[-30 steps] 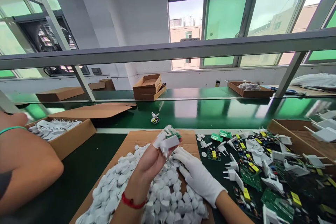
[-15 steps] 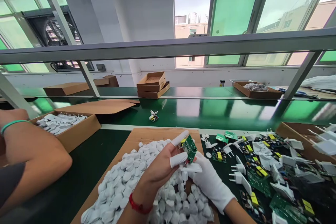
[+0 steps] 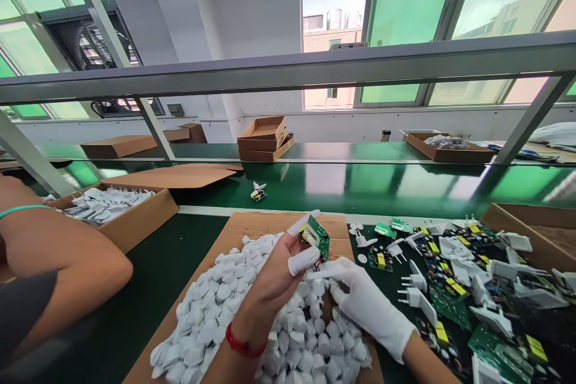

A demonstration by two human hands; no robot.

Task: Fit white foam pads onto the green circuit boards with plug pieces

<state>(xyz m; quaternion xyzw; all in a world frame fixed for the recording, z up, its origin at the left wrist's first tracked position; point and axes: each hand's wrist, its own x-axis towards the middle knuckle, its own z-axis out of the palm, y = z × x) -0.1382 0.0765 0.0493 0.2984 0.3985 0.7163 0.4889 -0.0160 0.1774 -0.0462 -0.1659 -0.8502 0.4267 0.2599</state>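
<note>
My left hand (image 3: 274, 279), with white covers on its thumb and finger, pinches a green circuit board (image 3: 317, 237) above a heap of small white plastic pieces (image 3: 211, 306). The board stands tilted, with a yellow part at its left edge. Close below it, my right hand (image 3: 366, 300) in a white glove is closed on a white plug piece (image 3: 318, 274), mostly hidden by the fingers. Thin red and dark wires show between board and plug piece. The heap lies on a cardboard sheet (image 3: 252, 222).
Plug parts and circuit boards (image 3: 454, 276) lie spread on the right, beside an open carton (image 3: 531, 234). A box of white parts (image 3: 139, 225) stands left, near another person's arm (image 3: 76, 264). One small assembly (image 3: 258, 192) sits on the green bench (image 3: 292, 186). Stacked trays (image 3: 263, 139) are farther back.
The white plug piece, clearly visible under the board before, is now mostly covered by my right fingers. The other person's arm has shifted slightly, and the whole view has tilted a little.
</note>
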